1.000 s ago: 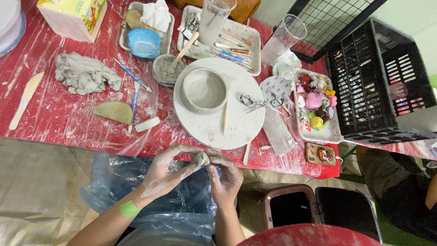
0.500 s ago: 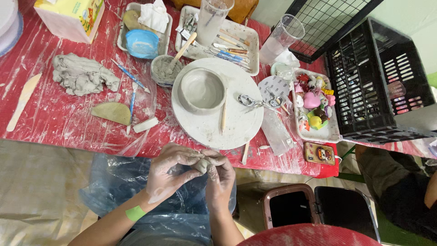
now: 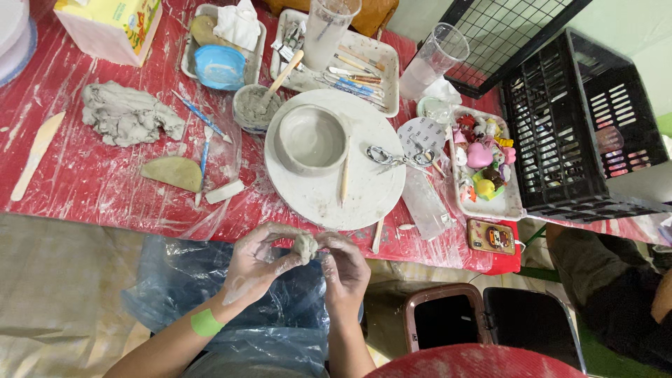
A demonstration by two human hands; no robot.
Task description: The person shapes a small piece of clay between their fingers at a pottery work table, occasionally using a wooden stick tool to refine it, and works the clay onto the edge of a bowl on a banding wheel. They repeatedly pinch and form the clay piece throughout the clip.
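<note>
While both hands sat a bit lower with the lump hidden between the palms half a second ago, now the small clay ball [image 3: 305,246] shows more clearly, raised between the fingertips just below the tabletop [image 3: 84,189] edge, over the blue plastic sheet [image 3: 175,280] on the lap. Everything on the tabletop looks unmoved.

Left hand [image 3: 259,262] (green band on the wrist): fingers curled, thumb and fingertips pinching the left side of the clay ball, clay smeared across the knuckles. Right hand [image 3: 346,269]: fingers bent inward, tips pressed on the right side of the ball; the two hands nearly touch around it. Neither hand is spread flat.

On the tabletop, left to right: wooden knife [image 3: 35,154], grey clay heap [image 3: 126,115], flat tan rib [image 3: 171,173] with a blue-handled tool [image 3: 203,157] beside it, small cup of slip [image 3: 252,108] with a stick in it, round white board [image 3: 336,161] carrying a grey clay bowl [image 3: 311,138], a wooden stick and scissors [image 3: 395,157], then a tray of small coloured figures [image 3: 483,157], and a black crate [image 3: 588,126] at far right.
</note>
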